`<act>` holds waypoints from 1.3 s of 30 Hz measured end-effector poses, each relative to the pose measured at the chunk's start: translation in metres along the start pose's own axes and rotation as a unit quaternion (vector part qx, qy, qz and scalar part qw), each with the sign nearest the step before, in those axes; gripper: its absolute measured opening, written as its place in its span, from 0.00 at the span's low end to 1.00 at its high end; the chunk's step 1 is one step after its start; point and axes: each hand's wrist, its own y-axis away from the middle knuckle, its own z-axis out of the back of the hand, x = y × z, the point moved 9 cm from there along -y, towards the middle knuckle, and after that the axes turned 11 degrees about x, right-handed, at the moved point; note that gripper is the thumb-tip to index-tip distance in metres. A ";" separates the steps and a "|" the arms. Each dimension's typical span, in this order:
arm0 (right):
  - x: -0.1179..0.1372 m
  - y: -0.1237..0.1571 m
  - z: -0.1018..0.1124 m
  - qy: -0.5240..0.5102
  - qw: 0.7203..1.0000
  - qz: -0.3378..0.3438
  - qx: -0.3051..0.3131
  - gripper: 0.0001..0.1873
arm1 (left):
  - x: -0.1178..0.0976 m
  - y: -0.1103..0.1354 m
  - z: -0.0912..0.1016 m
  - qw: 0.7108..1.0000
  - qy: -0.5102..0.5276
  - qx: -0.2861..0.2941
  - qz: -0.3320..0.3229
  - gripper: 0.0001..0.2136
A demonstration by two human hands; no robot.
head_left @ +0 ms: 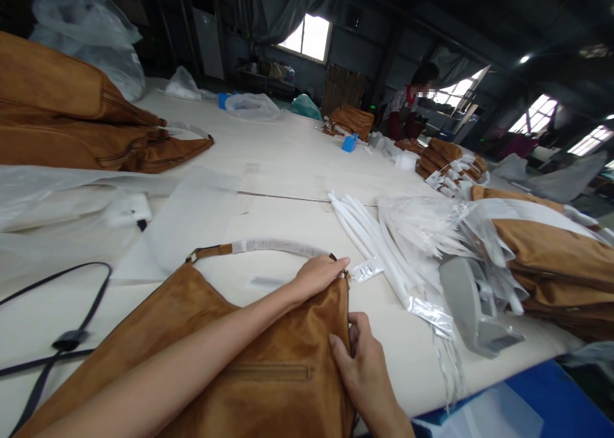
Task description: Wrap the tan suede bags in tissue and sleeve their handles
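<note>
Tan suede handbag clasped at its top corner by the left hand, right hand gripping its side edge.

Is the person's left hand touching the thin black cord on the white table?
No, the left hand rests on the top edge of a tan suede bag, apart from the thin black cord.

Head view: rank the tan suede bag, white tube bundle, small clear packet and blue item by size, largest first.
1. Tan suede bag
2. White tube bundle
3. Small clear packet and blue item: they look alike, and the blue item's distance makes ranking them unsure.
</note>
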 end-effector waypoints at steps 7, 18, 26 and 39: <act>0.043 -0.008 -0.036 0.070 0.994 0.064 -0.047 0.06 | -0.023 0.012 0.016 0.993 0.088 -0.037 -0.065 0.17; 0.037 0.017 -0.048 -0.007 0.991 0.126 -0.049 0.11 | -0.004 0.068 0.004 0.958 0.252 -0.107 -0.084 0.24; -0.008 0.023 0.061 -0.034 0.975 0.083 -0.204 0.13 | -0.006 0.057 -0.005 0.962 0.239 -0.083 -0.101 0.21; -0.070 -0.016 0.247 0.098 0.903 0.042 -0.417 0.19 | 0.024 0.045 -0.011 0.953 0.291 -0.063 -0.051 0.23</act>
